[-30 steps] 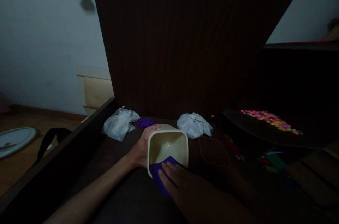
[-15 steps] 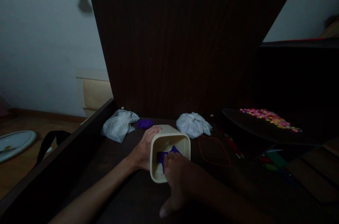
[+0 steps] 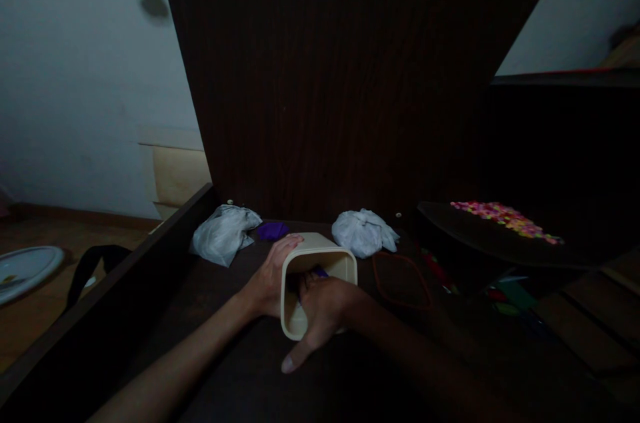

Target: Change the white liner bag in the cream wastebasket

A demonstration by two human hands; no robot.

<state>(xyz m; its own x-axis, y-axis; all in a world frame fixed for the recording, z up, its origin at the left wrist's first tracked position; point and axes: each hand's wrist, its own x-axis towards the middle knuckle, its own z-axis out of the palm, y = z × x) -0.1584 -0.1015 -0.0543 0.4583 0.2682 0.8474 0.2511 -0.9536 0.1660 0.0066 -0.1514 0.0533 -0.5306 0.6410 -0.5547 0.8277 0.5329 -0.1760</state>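
Note:
A cream plastic container [image 3: 319, 243] with a rounded square mouth lies on its side, the opening towards me. My left hand [image 3: 275, 276] grips its left side, fingers curled over the top. My right hand [image 3: 325, 306] reaches into the mouth with a purple cloth [image 3: 320, 272] at its fingers. The thumb sticks out below the rim, apart from the fingers, whose tips are hidden in the shadow inside. Most of the cloth is covered by the hand.
Behind the container sit two whitish plastic bags [image 3: 225, 234] and a purple piece [image 3: 273, 230]. An orange-brown ring-shaped frame [image 3: 401, 280] lies to the right. A dark raised board [image 3: 320, 90] stands behind; a low side wall [image 3: 115, 283] runs left. Pink and yellow bits [image 3: 505, 218] cover a dark surface.
My right hand has pushed deeper into the container with the purple cloth, so less of the cloth shows. The left hand keeps its grip.

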